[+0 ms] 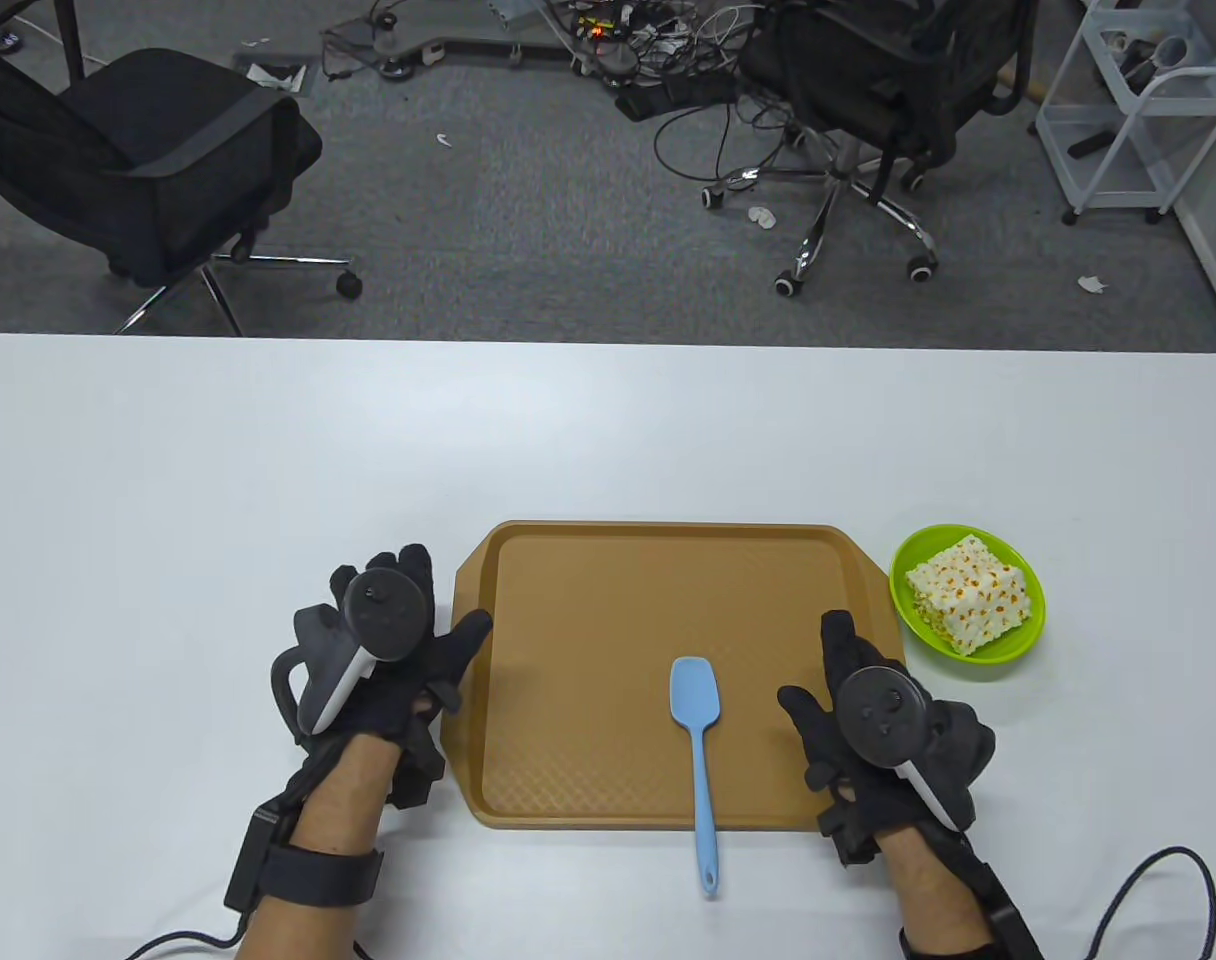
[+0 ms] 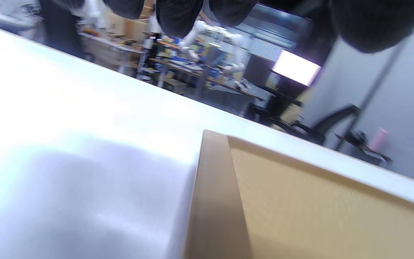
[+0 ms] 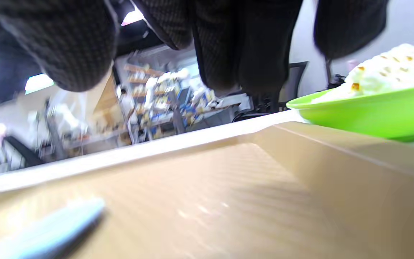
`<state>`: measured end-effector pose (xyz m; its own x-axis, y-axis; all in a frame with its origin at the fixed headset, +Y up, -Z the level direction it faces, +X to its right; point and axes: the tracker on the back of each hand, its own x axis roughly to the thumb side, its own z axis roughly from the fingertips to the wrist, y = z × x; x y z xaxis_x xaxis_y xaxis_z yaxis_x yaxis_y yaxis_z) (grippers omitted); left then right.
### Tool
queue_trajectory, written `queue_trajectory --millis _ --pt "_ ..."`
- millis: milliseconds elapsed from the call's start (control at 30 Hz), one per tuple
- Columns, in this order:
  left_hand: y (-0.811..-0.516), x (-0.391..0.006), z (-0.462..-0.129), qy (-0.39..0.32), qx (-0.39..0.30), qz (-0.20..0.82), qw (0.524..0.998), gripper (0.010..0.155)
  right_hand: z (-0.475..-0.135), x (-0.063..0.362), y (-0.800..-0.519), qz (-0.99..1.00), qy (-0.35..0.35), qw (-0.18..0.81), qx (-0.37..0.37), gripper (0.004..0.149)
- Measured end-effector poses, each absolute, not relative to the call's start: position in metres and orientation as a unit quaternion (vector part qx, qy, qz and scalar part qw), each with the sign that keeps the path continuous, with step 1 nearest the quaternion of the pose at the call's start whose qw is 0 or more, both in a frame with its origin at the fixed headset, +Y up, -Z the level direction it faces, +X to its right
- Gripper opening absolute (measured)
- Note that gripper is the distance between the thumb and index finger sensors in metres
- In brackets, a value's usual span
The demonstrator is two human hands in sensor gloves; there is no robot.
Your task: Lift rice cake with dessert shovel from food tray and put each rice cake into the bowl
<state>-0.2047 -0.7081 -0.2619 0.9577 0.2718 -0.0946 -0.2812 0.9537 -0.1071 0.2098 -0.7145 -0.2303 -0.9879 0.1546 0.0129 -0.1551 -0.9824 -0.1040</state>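
Wrist views blurred; fingertips only at top edge. Brown food tray (image 1: 588,600) bare except light-blue dessert shovel (image 1: 697,735), handle overhanging near rim. Rice cakes (image 1: 969,592) stacked in green bowl (image 1: 1026,640), just right of tray. Left hand (image 1: 388,655) at tray's left rim, right hand (image 1: 883,725) over right rim; both relaxed, holding nothing. Office chairs (image 1: 138,170) and cables beyond white table (image 1: 218,480).

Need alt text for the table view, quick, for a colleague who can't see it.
Rice cakes sit stacked in a green bowl right of a brown tray. A blue dessert shovel lies on it, untouched, between the left hand and right hand.
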Motion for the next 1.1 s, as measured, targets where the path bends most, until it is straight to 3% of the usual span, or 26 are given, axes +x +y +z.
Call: queue_trajectory --millis 67,100,200,267,467,1100 --pt "-0.715 -0.205 -0.257 0.017 -0.082 0.1 0.992 0.094 -0.232 0.207 -0.721 0.998 0.004 0.063 0.011 0.094" --pt "-0.722 -0.207 -0.256 0.016 -0.095 0.082 0.992 0.095 -0.234 0.205 -0.727 0.995 0.066 0.069 0.024 0.099" --pt "-0.742 -0.212 -0.254 0.02 -0.1 0.1 0.99 0.096 -0.235 0.2 -0.74 0.985 0.165 0.052 0.023 0.107" --pt "-0.749 -0.213 -0.255 0.016 -0.136 0.118 0.984 0.097 -0.235 0.196 -0.741 0.987 0.149 0.052 0.036 0.106" --pt "-0.745 -0.216 -0.253 0.013 -0.101 0.128 0.986 0.096 -0.232 0.19 -0.74 0.986 0.155 0.049 0.041 0.105" --pt "-0.749 -0.211 -0.252 0.006 -0.11 0.127 0.986 0.094 -0.23 0.193 -0.738 0.98 0.187 0.059 0.032 0.106"
